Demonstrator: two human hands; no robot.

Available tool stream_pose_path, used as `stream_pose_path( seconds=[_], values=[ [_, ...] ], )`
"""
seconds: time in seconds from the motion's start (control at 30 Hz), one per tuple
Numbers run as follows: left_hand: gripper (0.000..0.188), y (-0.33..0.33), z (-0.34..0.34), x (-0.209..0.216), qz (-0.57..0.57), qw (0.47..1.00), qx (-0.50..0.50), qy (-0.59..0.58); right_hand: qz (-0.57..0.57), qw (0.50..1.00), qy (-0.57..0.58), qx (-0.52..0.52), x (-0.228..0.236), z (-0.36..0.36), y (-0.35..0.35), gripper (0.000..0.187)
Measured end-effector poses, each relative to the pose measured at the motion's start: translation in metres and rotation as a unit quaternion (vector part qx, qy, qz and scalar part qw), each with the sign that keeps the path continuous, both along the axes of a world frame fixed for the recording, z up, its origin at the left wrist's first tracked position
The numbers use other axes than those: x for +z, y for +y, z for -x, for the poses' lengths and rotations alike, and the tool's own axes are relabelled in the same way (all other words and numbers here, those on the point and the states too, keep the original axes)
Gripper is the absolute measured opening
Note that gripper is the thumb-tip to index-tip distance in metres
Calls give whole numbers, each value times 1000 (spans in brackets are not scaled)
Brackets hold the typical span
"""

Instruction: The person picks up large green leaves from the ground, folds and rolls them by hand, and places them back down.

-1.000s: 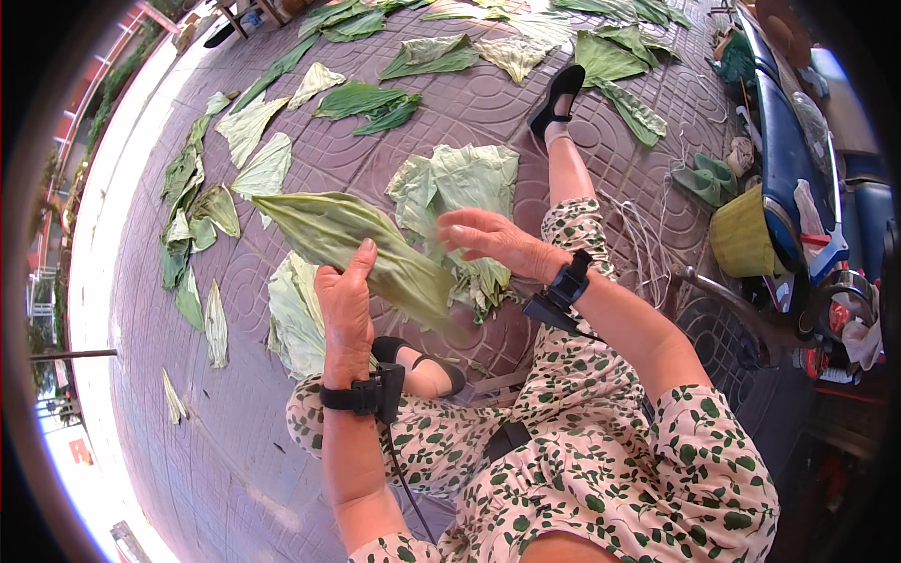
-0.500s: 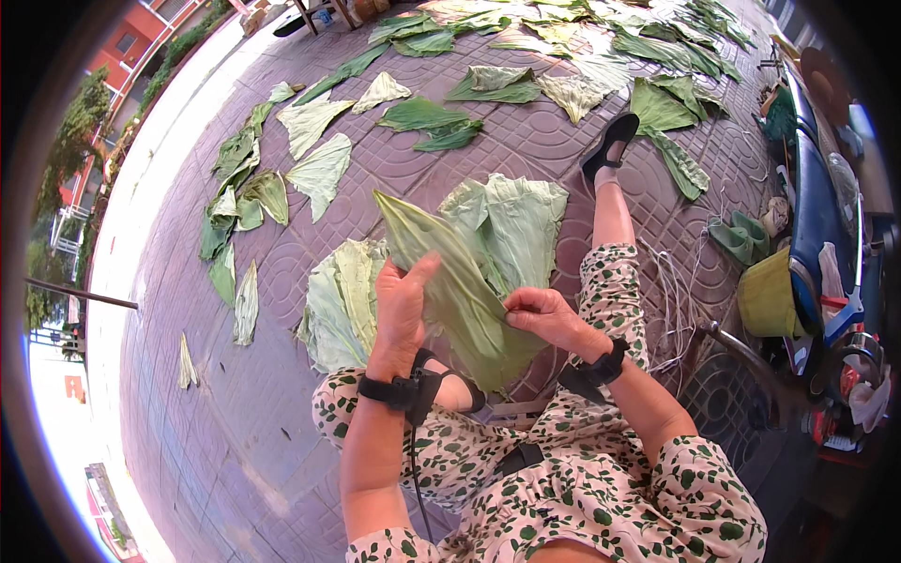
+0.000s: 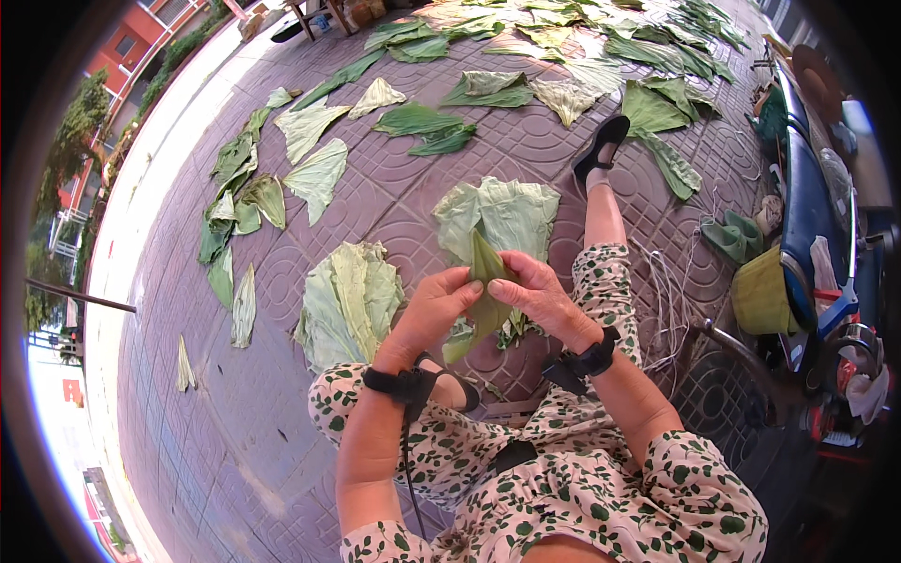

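Both hands, left hand [image 3: 434,302] and right hand [image 3: 537,293], pinch a folded green leaf [image 3: 485,281] between them, upright over the lap, seemingly to keep its crease. A leaf stack [image 3: 349,300] lies at nine o'clock, another pile [image 3: 502,214] at twelve on the paved floor [image 3: 216,394].

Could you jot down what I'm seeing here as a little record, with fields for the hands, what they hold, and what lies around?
Left hand: left hand pinches the folded green leaf
Right hand: right hand grips the same leaf from the other side
Leaf state: folded narrow, tip pointing up
Below the hands: pale green leaf pile on the purple paving
Person's left: second flattened leaf stack
Farther off: single leaves spread out
Person's right: yellow basket
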State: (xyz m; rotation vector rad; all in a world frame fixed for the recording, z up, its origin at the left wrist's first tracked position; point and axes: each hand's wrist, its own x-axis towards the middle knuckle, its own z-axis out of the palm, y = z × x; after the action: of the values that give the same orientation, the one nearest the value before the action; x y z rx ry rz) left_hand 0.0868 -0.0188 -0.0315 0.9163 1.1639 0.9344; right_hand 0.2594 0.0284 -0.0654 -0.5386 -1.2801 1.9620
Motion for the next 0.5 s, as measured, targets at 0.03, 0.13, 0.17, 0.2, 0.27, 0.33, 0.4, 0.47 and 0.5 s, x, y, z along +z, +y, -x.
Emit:
stream_pose_path(
  seconds=[0.03, 0.13, 0.17, 0.2, 0.27, 0.33, 0.4, 0.47, 0.5],
  values=[
    [24, 1, 0, -3, -16, 999, -11, 41, -1, 999, -24, -29, -4, 1, 0, 27],
    [19, 1, -4, -7, -60, 993, 14, 97, 12, 994, -23, -102, -15, 4, -5, 13],
    [19, 1, -5, -6, -63, 991, 26, 112, 42, 994, -4, -105, -17, 2, -7, 13],
    [18, 1, -5, -5, -67, 989, 38, 127, 71, 991, 16, -108, -17, 1, -8, 13],
    [18, 1, -4, -11, -55, 992, 41, 107, 61, 993, 14, -104, -16, -1, -11, 16],
    [18, -1, -4, -14, -60, 987, 18, 145, 77, 992, 2, -95, -8, -1, -14, 19],
    [16, -3, -7, -18, -116, 975, 13, 187, 77, 993, -5, -87, -7, 1, -12, 19],
    [14, -5, -9, -18, -172, 958, 10, 229, 77, 994, -12, -77, -8, 3, -13, 20],
    [13, -6, -11, -10, -228, 925, 7, 303, 111, 990, 15, -85, -10, 5, -13, 19]
  ],
)
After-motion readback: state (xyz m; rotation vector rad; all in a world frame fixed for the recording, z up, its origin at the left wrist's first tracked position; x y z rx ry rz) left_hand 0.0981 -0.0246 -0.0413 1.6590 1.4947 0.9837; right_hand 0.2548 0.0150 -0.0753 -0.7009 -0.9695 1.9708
